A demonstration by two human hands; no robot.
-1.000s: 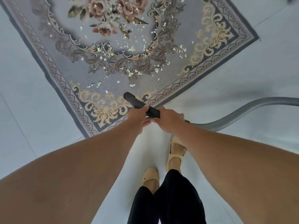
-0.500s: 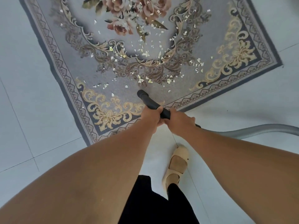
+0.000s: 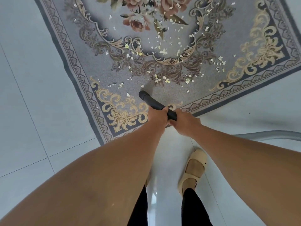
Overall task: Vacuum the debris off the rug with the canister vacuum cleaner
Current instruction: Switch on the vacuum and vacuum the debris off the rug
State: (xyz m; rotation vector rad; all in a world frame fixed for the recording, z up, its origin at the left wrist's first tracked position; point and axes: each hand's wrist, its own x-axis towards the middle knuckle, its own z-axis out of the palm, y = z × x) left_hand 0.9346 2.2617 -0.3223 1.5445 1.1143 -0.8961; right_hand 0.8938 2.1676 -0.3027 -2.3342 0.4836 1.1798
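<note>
Gripping the wand (image 3: 154, 102), both hands (image 3: 157, 117) (image 3: 185, 122) — debris (image 3: 158, 79) on rug (image 3: 101, 67), hose (image 3: 276, 135) at right.

"What sort of place is shown?"

"A room in a home, most likely. A soft rug (image 3: 104, 75) with pink roses and gold curls is laid on the floor (image 3: 24, 79)."

"What is the floor made of?"

"It is made of big, pale, shiny tiles."

"What else is seen?"

"A black vacuum tube (image 3: 154, 103) and its grey hose (image 3: 280, 135) are seen, and a soft cream shoe (image 3: 197, 154) is worn."
</note>
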